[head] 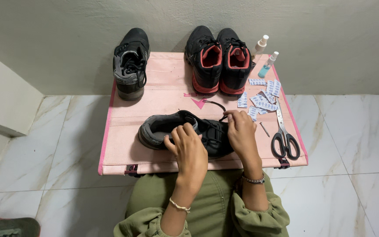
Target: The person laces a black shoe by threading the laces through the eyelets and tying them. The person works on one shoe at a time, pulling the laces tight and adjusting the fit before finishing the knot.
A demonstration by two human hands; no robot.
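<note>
While left hand [189,151] grips the side of 1 black shoe [172,127] lying mid pink table [119,131], right hand [241,131] pinches its lace [216,104] w/ fingertips. Behind: 1 black-grey shoe [130,63], 2 black-red shoes [219,61], 2 spray bottles [268,64]. Right side: 1 pr scissors [284,140], approx. a dozen white sachets [264,96], 1 nail [264,129].
</note>
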